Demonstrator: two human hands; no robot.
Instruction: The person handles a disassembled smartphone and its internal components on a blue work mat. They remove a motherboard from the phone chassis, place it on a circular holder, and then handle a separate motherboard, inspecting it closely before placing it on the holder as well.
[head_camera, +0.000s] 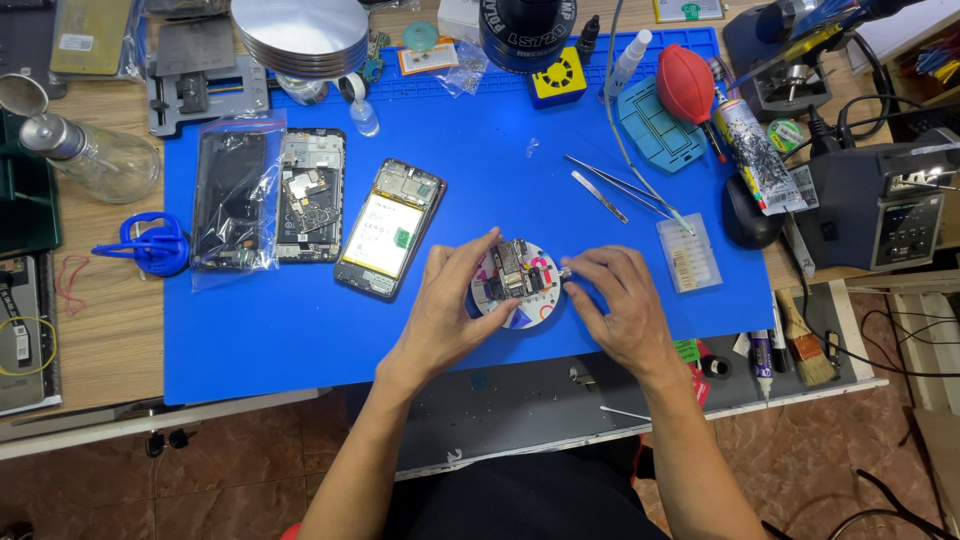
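Blue work mat (300, 330) covering a cluttered bench. Near its front edge, a round holder (515, 285) carries a small circuit board (513, 268). Left hand (445, 310) cups the holder's rim; right hand (620, 305) pinches its side knob (565, 271). An opened phone (390, 228) lies just left.

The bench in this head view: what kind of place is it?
Most likely a phone repair bench. Opened phones lie on a blue work mat, tweezers sit nearby, and both hands hold a round fixture clamping a circuit board.
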